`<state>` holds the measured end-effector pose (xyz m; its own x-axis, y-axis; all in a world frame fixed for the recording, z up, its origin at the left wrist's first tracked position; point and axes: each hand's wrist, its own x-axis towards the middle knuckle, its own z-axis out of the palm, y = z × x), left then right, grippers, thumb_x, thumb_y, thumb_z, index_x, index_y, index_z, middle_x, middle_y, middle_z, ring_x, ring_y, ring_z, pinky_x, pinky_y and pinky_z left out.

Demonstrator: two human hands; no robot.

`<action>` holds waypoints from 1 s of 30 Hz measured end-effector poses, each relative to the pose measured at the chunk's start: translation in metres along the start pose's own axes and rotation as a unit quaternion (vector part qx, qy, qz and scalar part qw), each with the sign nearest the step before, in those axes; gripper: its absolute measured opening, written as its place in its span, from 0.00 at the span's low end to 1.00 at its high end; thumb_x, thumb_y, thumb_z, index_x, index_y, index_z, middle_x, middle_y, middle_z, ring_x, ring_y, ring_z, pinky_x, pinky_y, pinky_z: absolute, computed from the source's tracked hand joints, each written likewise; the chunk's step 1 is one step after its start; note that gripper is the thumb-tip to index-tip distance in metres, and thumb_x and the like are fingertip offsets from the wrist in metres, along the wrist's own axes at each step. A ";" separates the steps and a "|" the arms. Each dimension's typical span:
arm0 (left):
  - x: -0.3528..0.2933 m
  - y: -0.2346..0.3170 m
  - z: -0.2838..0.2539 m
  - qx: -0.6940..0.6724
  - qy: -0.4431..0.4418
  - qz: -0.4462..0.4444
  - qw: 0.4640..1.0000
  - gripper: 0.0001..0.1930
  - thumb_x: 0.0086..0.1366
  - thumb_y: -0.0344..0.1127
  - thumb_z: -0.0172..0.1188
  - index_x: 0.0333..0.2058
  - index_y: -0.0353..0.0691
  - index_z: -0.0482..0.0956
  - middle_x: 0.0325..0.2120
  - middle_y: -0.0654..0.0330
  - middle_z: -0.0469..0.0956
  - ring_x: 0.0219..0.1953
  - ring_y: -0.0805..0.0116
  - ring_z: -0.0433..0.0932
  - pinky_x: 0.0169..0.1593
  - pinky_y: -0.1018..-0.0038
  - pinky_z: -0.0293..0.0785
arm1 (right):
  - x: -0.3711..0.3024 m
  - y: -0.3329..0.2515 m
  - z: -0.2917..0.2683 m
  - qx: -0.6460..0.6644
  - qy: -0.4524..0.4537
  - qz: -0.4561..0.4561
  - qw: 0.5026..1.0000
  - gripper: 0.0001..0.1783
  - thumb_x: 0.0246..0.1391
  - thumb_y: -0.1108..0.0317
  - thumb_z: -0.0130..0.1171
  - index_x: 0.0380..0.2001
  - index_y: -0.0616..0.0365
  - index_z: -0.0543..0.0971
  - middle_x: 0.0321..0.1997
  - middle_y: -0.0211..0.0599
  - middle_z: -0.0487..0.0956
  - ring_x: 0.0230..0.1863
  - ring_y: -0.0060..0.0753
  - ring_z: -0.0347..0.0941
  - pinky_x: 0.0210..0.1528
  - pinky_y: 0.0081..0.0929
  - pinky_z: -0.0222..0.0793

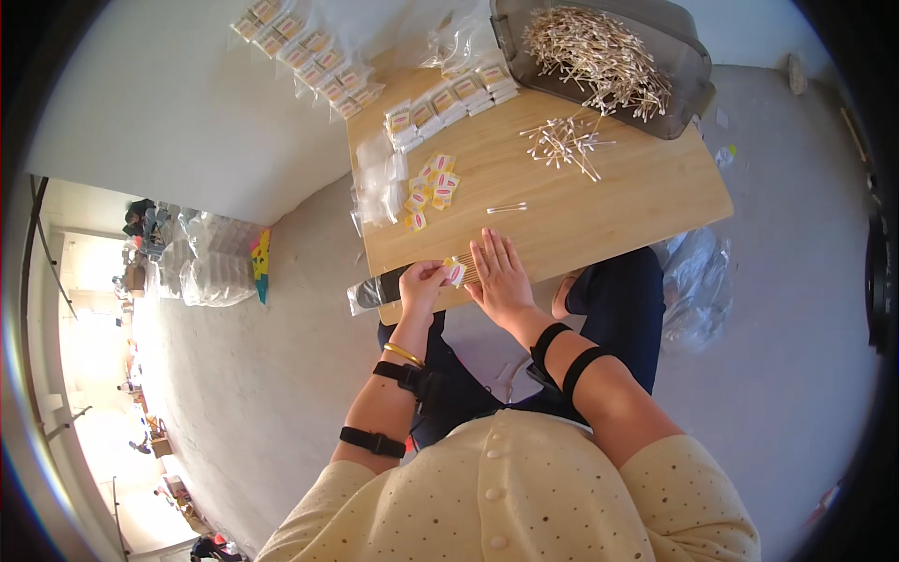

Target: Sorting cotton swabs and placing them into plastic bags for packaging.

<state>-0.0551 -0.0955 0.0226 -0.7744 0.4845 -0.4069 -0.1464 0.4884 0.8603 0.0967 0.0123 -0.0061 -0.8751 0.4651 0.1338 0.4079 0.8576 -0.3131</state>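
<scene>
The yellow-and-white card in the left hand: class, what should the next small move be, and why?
Probably lower the card flat onto the row of thin sticks while the right hand steadies them. The left hand pinches the card at the row, and the right hand lies with fingers extended across the sticks, seemingly keeping them together.

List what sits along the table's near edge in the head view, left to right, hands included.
Dark item in clear plastic → left hand → card → right hand.
</scene>
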 end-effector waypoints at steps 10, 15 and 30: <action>0.014 -0.024 0.019 0.094 0.103 -0.035 0.990 0.16 0.62 0.41 0.74 0.35 0.31 0.85 0.30 0.58 0.85 0.31 0.68 0.84 0.36 0.72 0.78 | -0.001 -0.001 -0.001 -0.009 -0.017 0.005 1.000 0.46 0.66 0.42 0.52 0.76 0.62 0.57 0.82 0.55 0.49 0.83 0.50 0.39 0.83 0.48 0.31; 0.009 -0.027 0.035 0.192 0.115 0.020 0.974 0.17 0.60 0.46 0.74 0.32 0.36 0.85 0.29 0.56 0.86 0.33 0.64 0.85 0.39 0.67 0.79 | 0.000 0.000 -0.003 -0.006 -0.030 0.004 1.000 0.46 0.65 0.43 0.53 0.76 0.61 0.57 0.82 0.55 0.48 0.84 0.50 0.38 0.83 0.48 0.30; -0.014 -0.004 0.041 0.296 0.113 0.088 0.944 0.26 0.61 0.56 0.70 0.46 0.43 0.75 0.32 0.53 0.85 0.36 0.52 0.86 0.40 0.57 0.79 | 0.000 -0.001 0.005 -0.009 0.005 -0.003 1.000 0.43 0.63 0.45 0.57 0.75 0.53 0.61 0.81 0.54 0.51 0.83 0.51 0.40 0.82 0.49 0.33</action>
<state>-0.0186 -0.0747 0.0125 -0.8760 0.4617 -0.1397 0.3150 0.7668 0.5593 0.0952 0.0108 -0.0102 -0.8750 0.4621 0.1443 0.4076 0.8640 -0.2955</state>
